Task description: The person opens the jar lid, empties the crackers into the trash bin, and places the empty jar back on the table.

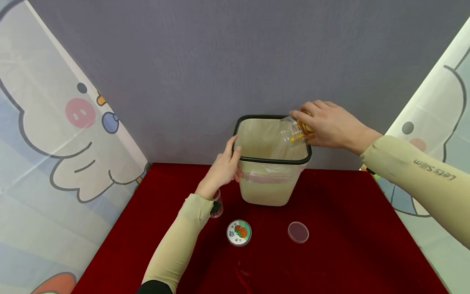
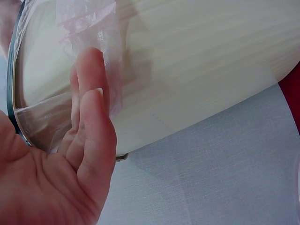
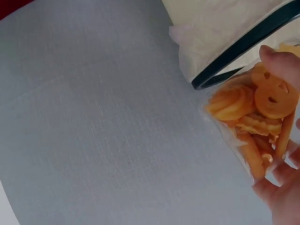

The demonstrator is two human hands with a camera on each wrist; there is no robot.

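A cream trash bin point(image 1: 268, 190) with a black rim and a clear liner bag stands on the red cloth. My left hand point(image 1: 221, 165) holds its left rim corner, some fingers against the outer wall; the left wrist view shows these fingers point(image 2: 96, 117) fairly straight beside the liner. Over the bin's right side, my right hand point(image 1: 328, 124) grips a clear jar point(image 1: 290, 130), tilted with its mouth over the opening. Orange snack pieces point(image 3: 272, 101), one with a smiley face, lie inside the jar. Part of the jar is hidden by the hand.
A round lid point(image 1: 239, 232) printed with oranges lies in front of the bin. To its right is a plain translucent lid point(image 1: 298, 232). Another clear container point(image 1: 219, 206) stands partly behind my left wrist. A grey wall point(image 1: 183, 81) rises behind the red cloth point(image 1: 349, 228).
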